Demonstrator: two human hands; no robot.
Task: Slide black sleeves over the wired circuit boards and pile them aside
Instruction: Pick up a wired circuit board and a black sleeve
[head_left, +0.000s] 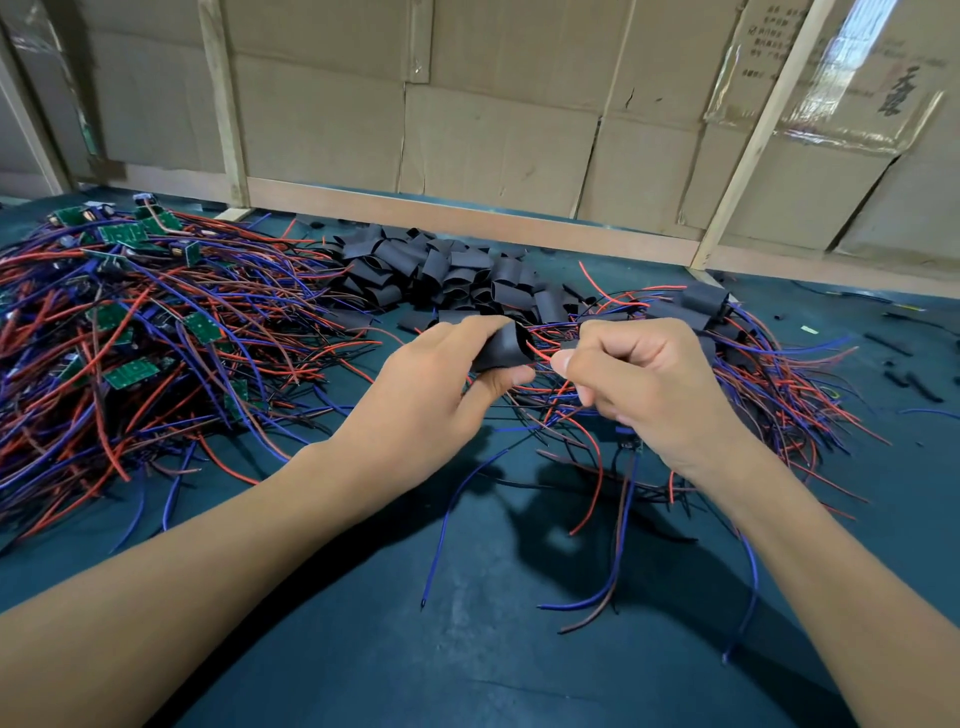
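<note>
My left hand (431, 384) pinches a black sleeve (503, 349) between thumb and fingers, its mouth facing right. Just to its right, my right hand (644, 379) grips a wired circuit board; the board (631, 442) peeks out below the palm, and its red, blue and brown wires (602, 499) hang down to the table. Some wire ends reach toward the sleeve's mouth. A heap of bare green boards with wires (130, 322) covers the left of the table. Loose black sleeves (447, 270) are heaped at the back centre. Sleeved boards (727, 332) pile up at the right.
The table has a dark teal mat (415, 623). A cardboard wall with wooden battens (467, 130) closes off the back edge. Small black offcuts (904, 364) lie scattered at the far right.
</note>
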